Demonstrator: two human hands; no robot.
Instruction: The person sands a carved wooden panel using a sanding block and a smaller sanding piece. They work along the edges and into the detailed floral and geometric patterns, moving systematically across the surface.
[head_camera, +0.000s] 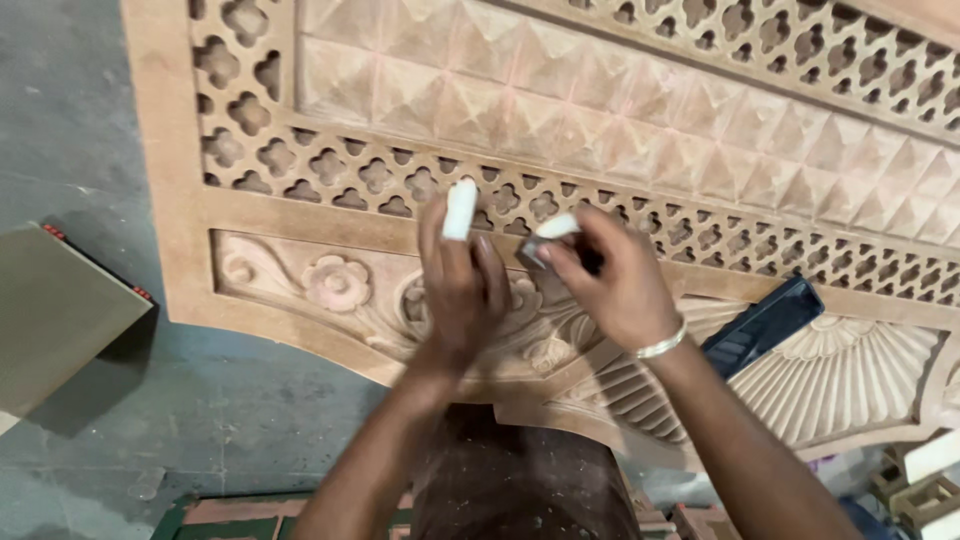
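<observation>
Carved wooden panel (560, 130), lattice and floral relief, lying flat. Left hand (455, 290): fingers loosely extended, white-wrapped fingertip (460, 208), holding nothing. Right hand (615, 280): pinching small grey piece (533, 252), possibly sandpaper, just above the panel. Dark phone (765, 325) rests on panel.

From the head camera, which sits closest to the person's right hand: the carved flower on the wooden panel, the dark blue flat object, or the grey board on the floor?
From the right hand:
1. Dark blue flat object, just right, lying on the panel.
2. Carved flower, left, beyond the left hand.
3. Grey board, far left, on the floor.
</observation>
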